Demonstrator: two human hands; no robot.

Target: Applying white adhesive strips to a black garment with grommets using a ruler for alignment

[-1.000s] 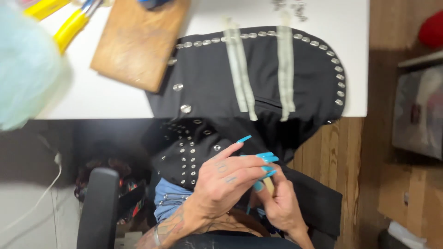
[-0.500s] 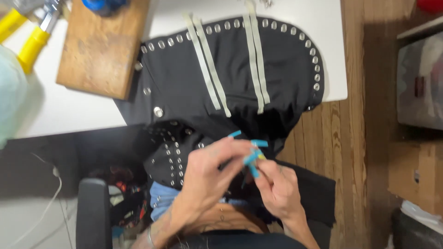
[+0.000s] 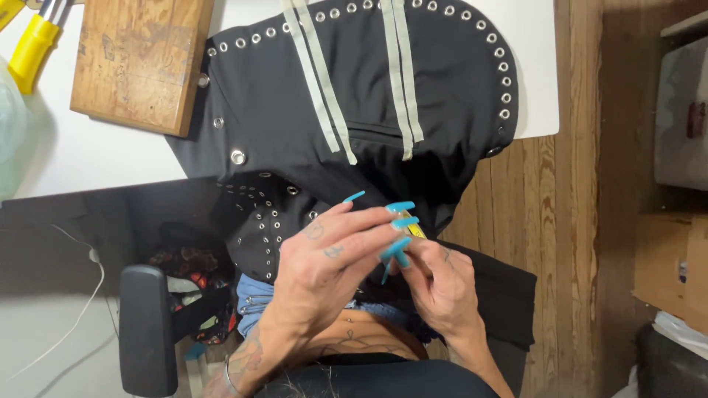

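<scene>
1. Across the top, spread over a white table (image 3: 103,158) and spilling off its near edge toward the lap: black garment (image 3: 354,88), edged with rows of metal eyelets, crossed by two pairs of pale strips (image 3: 402,81) running down the middle.
2. Below the table edge, hanging in folds: lower part of the same garment, more eyelets clustered left of the hands.
3. At right: wood plank floor (image 3: 560,221), grey box (image 3: 682,110) and cardboard box (image 3: 667,265) well apart from the hands.
4. Upper left on the table, touching the garment's left edge: wooden block (image 3: 136,63), flat, scuffed.
5. Lower left, beside the lap: black chair armrest (image 3: 146,332), upright in the picture, with a white cable (image 3: 85,302) trailing near it.
6. Top left corner, partly cut off: yellow-handled pliers (image 3: 33,48) lying on the table, just beside the block.
7. Centre, over the lap: left hand (image 3: 332,254), fingers stretched toward the right, long blue nails together at the tips, closed on a small yellow piece.
8. Just right of it, touching at the fingertips: right hand (image 3: 439,284), fingers curled, pinching the same piece from below.
9. Between both sets of fingertips, in front of the garment's hanging part: small yellow piece (image 3: 417,231), mostly hidden by nails; kind not clear.
</scene>
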